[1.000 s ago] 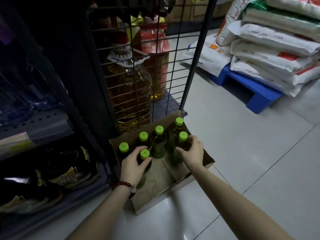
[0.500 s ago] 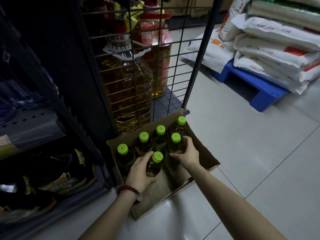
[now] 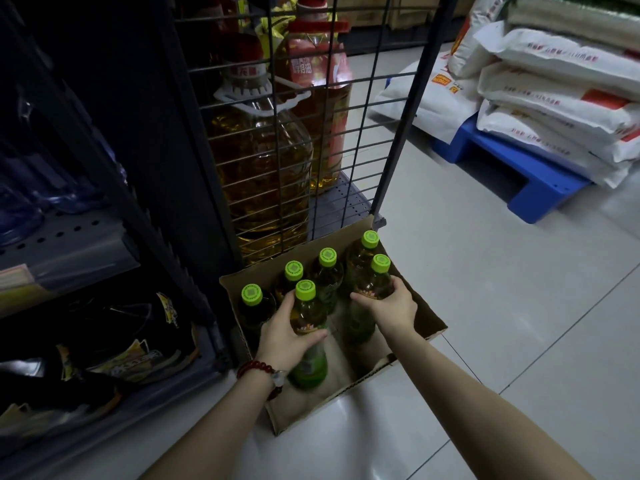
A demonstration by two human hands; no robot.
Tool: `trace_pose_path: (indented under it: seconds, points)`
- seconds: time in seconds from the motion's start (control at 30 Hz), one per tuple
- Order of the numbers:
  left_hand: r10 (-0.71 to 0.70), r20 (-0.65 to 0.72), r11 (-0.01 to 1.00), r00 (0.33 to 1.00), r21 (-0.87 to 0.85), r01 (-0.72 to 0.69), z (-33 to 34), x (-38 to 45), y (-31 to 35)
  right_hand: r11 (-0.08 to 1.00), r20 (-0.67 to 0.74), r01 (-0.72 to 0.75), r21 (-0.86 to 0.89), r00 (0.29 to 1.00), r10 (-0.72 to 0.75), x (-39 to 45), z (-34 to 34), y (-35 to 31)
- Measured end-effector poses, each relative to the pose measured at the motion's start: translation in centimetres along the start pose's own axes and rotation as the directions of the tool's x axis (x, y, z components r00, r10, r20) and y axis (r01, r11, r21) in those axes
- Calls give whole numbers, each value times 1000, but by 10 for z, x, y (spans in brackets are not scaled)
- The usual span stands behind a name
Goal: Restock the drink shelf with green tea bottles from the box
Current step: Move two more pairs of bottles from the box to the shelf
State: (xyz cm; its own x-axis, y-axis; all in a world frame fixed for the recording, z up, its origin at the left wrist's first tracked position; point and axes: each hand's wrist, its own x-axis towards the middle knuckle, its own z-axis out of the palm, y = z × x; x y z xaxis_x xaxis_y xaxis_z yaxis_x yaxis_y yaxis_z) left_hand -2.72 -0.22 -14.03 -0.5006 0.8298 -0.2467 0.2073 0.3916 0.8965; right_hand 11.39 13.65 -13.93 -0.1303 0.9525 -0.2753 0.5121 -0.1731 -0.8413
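Note:
An open cardboard box (image 3: 424, 318) sits on the floor beside the shelf, holding several green tea bottles with bright green caps. My left hand (image 3: 284, 336) is wrapped around one green tea bottle (image 3: 306, 317), which is lifted partly above the box. My right hand (image 3: 391, 306) grips a second green tea bottle (image 3: 375, 282), also raised a little. Three more bottles stand in the box behind them: one at the left (image 3: 252, 299), one in the middle (image 3: 327, 268) and one at the far right corner (image 3: 367, 245).
A dark metal shelf unit (image 3: 65, 244) stands at the left with snack bags (image 3: 131, 355) on its low tier. Large cooking oil jugs (image 3: 259, 168) sit behind a wire grid (image 3: 367, 109). Rice sacks (image 3: 554, 105) are stacked on a blue pallet (image 3: 540, 192) at the right. Pale tiled floor lies in between.
Both hands have closed on bottles and raised them up out of the box; the left one has come up the most. The view has tilted closer to the box.

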Motion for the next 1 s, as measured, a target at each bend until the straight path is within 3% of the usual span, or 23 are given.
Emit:
trace_pose_path:
  seconds: [0.33, 0.53, 0.73, 1.0]
  points:
    - [29, -57, 991, 998, -132, -36, -31, -4, 63, 978, 70, 173, 116, 981, -181, -28, -29, -55]
    - [-12, -87, 991, 996, -131, 1, -65, -8, 127, 964, 131, 156, 217, 974, -187, -50, -67, -120]
    - [41, -49, 996, 998, -73, -44, -103, -33, 214, 948, 148, 154, 278, 969, -200, -89, -111, -200]
    - [65, 53, 996, 996, -63, -62, -168, -82, 362, 927, 272, 121, 355, 935, -227, -151, -185, -329]
